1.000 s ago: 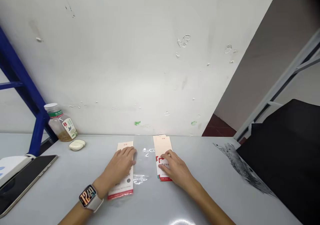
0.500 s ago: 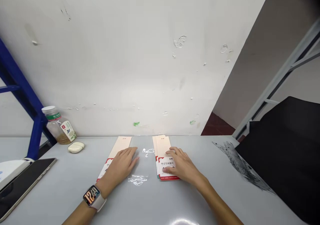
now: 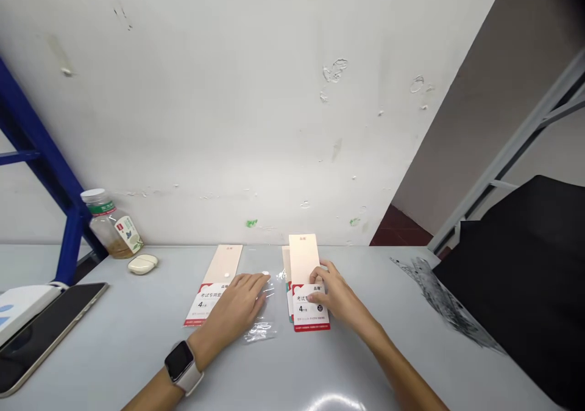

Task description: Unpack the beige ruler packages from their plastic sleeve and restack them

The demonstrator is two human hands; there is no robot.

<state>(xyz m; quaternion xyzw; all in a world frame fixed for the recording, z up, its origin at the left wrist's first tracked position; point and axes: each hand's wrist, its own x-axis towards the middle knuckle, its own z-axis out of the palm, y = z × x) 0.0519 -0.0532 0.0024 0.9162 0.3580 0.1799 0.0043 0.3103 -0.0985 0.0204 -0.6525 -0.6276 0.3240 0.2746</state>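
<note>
The right hand (image 3: 337,300) is gripping the top card (image 3: 305,264) of a small stack (image 3: 287,289) on the grey table (image 3: 137,350), its thumb and fingertips closing on the card's right edge near the red-and-white printed end. That card is lying directly ahead of the right hand, its long axis running away from the person toward the wall, and its plain far end is reaching past the cards beneath it; whether that end is lifting off the stack I cannot tell. The left hand (image 3: 240,306) is resting open and flat, palm down, with its fingers spreading over a crumpled clear plastic sleeve (image 3: 261,330) that is lying between the stack and 1 single card (image 3: 214,280). The single card is sitting just to the left of the left hand, tilting slightly leftward at its far end, and the hand's edge is touching or overlapping its near corner. The right hand is the nearer one to the stack and the left to the single card. A smartwatch (image 3: 183,365) is showing on the left wrist, and a bottle (image 3: 109,223), a cream case (image 3: 142,264) and a tablet (image 3: 43,332) are sitting well apart at the left.
</note>
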